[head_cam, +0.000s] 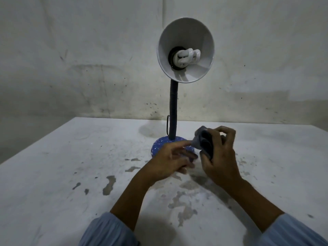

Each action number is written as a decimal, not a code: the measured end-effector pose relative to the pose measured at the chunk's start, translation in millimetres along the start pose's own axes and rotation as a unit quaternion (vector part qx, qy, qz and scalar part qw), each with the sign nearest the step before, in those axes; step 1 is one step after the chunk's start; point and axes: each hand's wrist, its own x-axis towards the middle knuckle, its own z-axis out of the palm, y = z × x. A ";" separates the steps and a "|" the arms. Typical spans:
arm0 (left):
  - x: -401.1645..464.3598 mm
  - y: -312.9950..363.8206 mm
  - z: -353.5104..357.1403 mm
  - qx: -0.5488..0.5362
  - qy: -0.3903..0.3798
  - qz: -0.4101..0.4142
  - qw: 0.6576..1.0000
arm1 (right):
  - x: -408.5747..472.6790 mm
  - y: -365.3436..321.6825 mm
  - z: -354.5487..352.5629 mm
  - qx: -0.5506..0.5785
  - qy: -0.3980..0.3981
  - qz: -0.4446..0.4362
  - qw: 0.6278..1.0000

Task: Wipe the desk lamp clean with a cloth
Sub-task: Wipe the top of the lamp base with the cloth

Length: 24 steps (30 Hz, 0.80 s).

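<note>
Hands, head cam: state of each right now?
Left hand: open, fingers extended toward the cloth, holding nothing.
Right hand: closed around the bunched cloth, near the lamp base.

Right hand (219,153) curled in a grip, left hand (170,160) fingers extended toward it.
</note>
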 end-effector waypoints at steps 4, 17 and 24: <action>6.1 -17.4 -25.5 0.151 0.249 0.030 0.956 | 4.6 18.9 -4.7 -0.104 -0.005 0.075 0.992; 14.9 -60.2 -35.2 0.250 0.284 -0.112 0.919 | 16.2 19.0 24.7 -0.128 -0.212 0.040 0.968; 16.3 -60.4 -31.9 0.255 0.285 -0.099 0.919 | 14.6 5.9 13.7 -0.091 -0.243 -0.017 0.966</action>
